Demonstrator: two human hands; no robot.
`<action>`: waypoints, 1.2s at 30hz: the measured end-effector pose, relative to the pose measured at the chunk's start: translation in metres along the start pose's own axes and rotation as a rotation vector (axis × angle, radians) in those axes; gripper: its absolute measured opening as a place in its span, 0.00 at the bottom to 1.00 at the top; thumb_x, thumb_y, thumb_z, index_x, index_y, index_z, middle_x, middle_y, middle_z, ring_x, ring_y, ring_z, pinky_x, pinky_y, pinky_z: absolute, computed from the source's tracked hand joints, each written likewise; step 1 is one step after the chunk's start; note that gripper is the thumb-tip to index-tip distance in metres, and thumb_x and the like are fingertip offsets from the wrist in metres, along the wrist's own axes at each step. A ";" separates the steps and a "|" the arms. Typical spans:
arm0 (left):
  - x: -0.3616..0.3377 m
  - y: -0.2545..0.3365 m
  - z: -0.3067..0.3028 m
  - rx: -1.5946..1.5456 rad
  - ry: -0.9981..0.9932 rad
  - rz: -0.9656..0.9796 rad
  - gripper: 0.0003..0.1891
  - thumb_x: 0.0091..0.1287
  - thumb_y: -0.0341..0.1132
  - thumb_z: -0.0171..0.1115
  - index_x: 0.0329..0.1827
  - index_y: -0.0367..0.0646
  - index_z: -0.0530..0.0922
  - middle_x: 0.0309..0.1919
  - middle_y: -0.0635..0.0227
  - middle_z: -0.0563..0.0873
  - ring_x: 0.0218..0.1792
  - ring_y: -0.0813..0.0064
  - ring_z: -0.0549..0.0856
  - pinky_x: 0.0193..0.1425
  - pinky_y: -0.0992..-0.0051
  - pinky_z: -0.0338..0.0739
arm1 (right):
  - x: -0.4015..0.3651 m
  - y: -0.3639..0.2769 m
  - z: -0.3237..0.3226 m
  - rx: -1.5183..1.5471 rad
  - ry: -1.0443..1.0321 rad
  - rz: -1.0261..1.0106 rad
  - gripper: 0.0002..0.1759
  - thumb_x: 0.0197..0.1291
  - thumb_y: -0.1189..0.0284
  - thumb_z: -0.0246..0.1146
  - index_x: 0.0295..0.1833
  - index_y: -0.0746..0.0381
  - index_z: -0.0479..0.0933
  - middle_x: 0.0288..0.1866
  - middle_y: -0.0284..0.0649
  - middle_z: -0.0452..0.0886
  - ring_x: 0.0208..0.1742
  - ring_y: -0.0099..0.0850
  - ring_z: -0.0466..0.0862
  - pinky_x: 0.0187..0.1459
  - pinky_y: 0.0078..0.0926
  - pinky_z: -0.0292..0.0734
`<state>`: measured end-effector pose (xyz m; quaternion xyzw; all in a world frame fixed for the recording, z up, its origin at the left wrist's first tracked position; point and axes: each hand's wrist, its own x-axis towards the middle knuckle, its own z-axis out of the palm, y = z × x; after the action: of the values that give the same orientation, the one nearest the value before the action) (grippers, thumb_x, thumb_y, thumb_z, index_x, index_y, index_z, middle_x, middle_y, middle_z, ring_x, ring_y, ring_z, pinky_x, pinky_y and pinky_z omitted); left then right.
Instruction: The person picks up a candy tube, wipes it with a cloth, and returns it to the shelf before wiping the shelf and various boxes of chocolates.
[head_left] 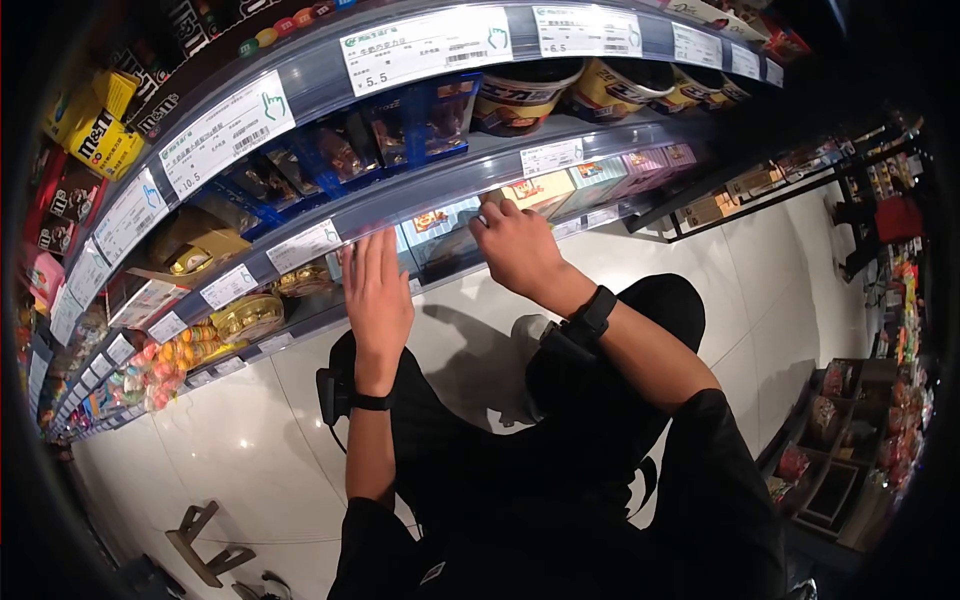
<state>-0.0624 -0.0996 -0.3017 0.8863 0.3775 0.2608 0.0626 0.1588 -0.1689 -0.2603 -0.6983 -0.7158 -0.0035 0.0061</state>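
Pale blue box (445, 228) stands at the shelf's (590, 220) front edge, long side along it, between my hands: right hand (515, 245) nearer, grip curled narrow at its corner, pinch hidden; left hand (378, 290) flat, fingers spread, holding nothing.

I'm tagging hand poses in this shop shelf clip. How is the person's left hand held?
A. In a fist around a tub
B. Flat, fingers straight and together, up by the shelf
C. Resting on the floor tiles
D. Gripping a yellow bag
B: the left hand is flat with its fingers straight and together, up by the shelf rail and holding nothing. Beside it, the right hand curls its fingers at the flat boxes.
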 end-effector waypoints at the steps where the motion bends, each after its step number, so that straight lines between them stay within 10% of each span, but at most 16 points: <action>1: 0.004 0.007 0.004 -0.028 -0.004 0.077 0.32 0.63 0.27 0.72 0.72 0.37 0.74 0.70 0.54 0.79 0.74 0.51 0.75 0.81 0.51 0.66 | -0.009 0.007 -0.003 -0.013 -0.043 0.060 0.14 0.54 0.78 0.65 0.48 0.63 0.83 0.51 0.42 0.82 0.54 0.42 0.84 0.48 0.40 0.85; 8: 0.037 0.037 0.034 -0.190 -0.116 0.273 0.25 0.66 0.26 0.69 0.68 0.38 0.78 0.68 0.58 0.82 0.73 0.57 0.78 0.81 0.56 0.67 | -0.078 0.059 -0.010 -0.164 -0.101 0.301 0.14 0.53 0.77 0.68 0.47 0.61 0.84 0.53 0.41 0.83 0.58 0.42 0.83 0.48 0.40 0.83; 22: 0.079 0.097 0.082 -0.111 -0.066 0.182 0.37 0.62 0.39 0.78 0.74 0.42 0.75 0.66 0.58 0.82 0.66 0.54 0.81 0.73 0.58 0.71 | -0.071 0.127 0.029 -0.072 0.188 0.182 0.36 0.60 0.74 0.65 0.77 0.59 0.70 0.76 0.42 0.73 0.56 0.40 0.84 0.51 0.39 0.87; 26: 0.092 0.091 0.083 -0.058 -0.156 0.117 0.32 0.63 0.43 0.77 0.69 0.42 0.78 0.62 0.56 0.85 0.63 0.53 0.83 0.69 0.56 0.74 | -0.053 0.133 0.032 -0.005 0.174 0.155 0.39 0.59 0.76 0.64 0.79 0.60 0.67 0.75 0.55 0.72 0.52 0.45 0.86 0.45 0.40 0.87; 31: 0.099 0.092 0.084 -0.024 -0.289 0.107 0.30 0.65 0.46 0.75 0.68 0.44 0.79 0.55 0.55 0.89 0.57 0.51 0.87 0.61 0.54 0.80 | -0.028 0.141 0.045 0.002 0.261 0.108 0.25 0.60 0.73 0.64 0.65 0.60 0.76 0.48 0.44 0.81 0.49 0.43 0.86 0.40 0.39 0.87; 36: 0.095 0.089 0.088 -0.061 -0.278 0.096 0.28 0.65 0.43 0.75 0.67 0.44 0.80 0.56 0.55 0.89 0.58 0.50 0.86 0.62 0.55 0.78 | -0.016 0.132 0.057 0.059 0.248 0.141 0.21 0.59 0.72 0.66 0.59 0.62 0.78 0.47 0.47 0.80 0.50 0.45 0.85 0.41 0.39 0.86</action>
<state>0.0939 -0.0879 -0.3107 0.9286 0.3144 0.1494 0.1286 0.2910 -0.1813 -0.3183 -0.7407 -0.6584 -0.0683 0.1150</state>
